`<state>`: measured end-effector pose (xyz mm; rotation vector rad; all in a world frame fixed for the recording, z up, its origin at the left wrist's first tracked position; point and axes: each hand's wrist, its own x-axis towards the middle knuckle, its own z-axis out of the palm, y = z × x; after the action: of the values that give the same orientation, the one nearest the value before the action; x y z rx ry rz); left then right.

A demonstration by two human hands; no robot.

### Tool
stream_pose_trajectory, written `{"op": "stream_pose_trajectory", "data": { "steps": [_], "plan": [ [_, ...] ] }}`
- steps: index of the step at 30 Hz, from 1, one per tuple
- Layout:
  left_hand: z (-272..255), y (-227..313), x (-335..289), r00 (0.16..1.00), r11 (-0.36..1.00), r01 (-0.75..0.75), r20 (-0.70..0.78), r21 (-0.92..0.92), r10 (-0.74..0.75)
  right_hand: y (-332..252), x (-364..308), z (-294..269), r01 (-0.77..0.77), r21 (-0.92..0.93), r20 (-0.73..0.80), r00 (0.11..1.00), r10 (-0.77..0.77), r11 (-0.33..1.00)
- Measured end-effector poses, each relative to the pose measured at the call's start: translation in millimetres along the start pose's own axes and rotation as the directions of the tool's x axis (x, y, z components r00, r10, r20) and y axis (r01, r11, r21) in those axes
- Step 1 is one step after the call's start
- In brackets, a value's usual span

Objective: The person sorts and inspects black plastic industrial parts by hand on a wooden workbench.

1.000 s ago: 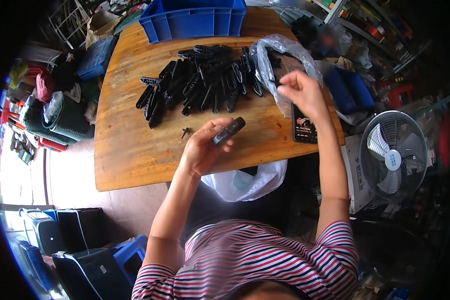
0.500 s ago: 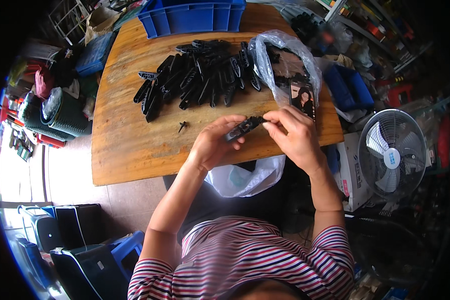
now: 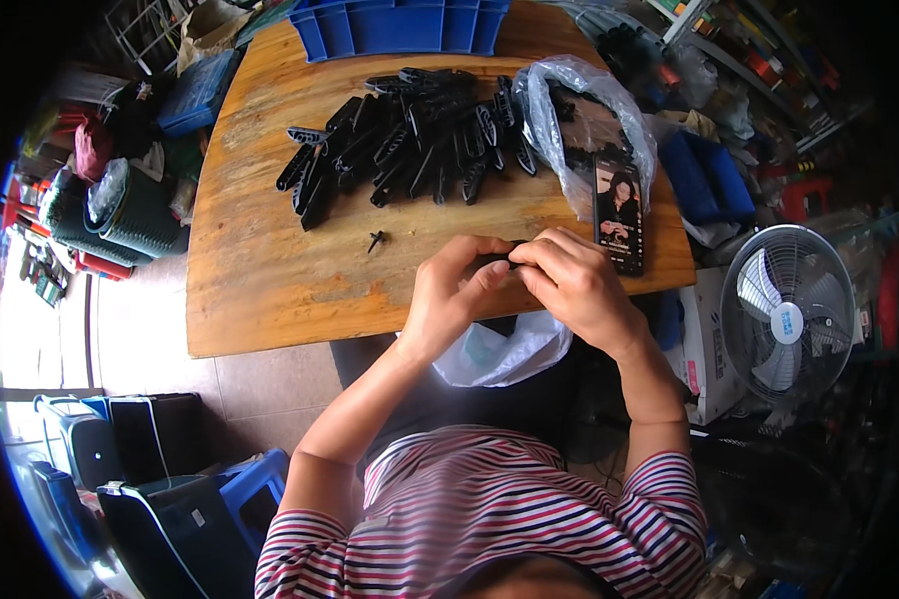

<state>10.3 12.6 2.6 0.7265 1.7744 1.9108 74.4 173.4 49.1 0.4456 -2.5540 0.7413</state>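
Over the table's front edge, my left hand (image 3: 461, 287) and my right hand (image 3: 571, 280) meet around a black plastic part (image 3: 512, 256). Fingers of both hands cover most of it, leaving only a dark strip showing. The left hand is wrapped round the part, while the right thumb and fingertips pinch at its right end. Beyond my hands lies a heap of long black plastic parts (image 3: 400, 140). A small black piece (image 3: 377, 241) rests alone on the wood, left of my hands.
A blue crate (image 3: 400, 28) stands at the table's (image 3: 260, 290) far edge. At the right sit an open clear plastic bag (image 3: 539, 110) with black pieces and a phone (image 3: 619, 215). A white bag (image 3: 504, 354) hangs below the front edge. A fan (image 3: 787, 321) stands right.
My left hand has turned and closed more over the black part, which is now mostly hidden. The right hand has shifted left and down, leaving the phone more visible. The view has shifted slightly.
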Motion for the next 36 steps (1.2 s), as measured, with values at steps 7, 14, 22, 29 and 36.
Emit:
{"op": "stream_pose_trajectory", "data": {
  "steps": [7, 14, 22, 29, 36],
  "plan": [
    [3, -5, -6, 0.983, 0.973, -0.157, -0.071, 0.168, 0.171, -2, -9, 4, -0.031, -0.013, -0.031, 0.999, 0.031, 0.999],
    [5, -2, -6, 0.979, 0.965, -0.18, -0.061, 0.189, 0.194, -3, -14, 2, -0.043, -0.015, -0.037, 0.998, 0.043, 0.999],
    [0, -4, -24, 0.956, 0.949, -0.294, 0.056, 0.113, 0.289, -9, -24, 7, -0.457, 0.528, 0.252, 0.889, 0.381, 0.716],
    [-36, 13, -28, 0.998, 0.937, -0.038, 0.064, 0.347, 0.017, -4, -73, 23, -0.406, 0.329, 0.248, 0.908, 0.337, 0.852],
    [-139, 4, 16, 0.911, 0.122, 0.111, -0.15, 0.986, 0.383, 2, -78, 30, -0.188, 0.127, 0.263, 0.953, 0.15, 0.974]
  ]
}}
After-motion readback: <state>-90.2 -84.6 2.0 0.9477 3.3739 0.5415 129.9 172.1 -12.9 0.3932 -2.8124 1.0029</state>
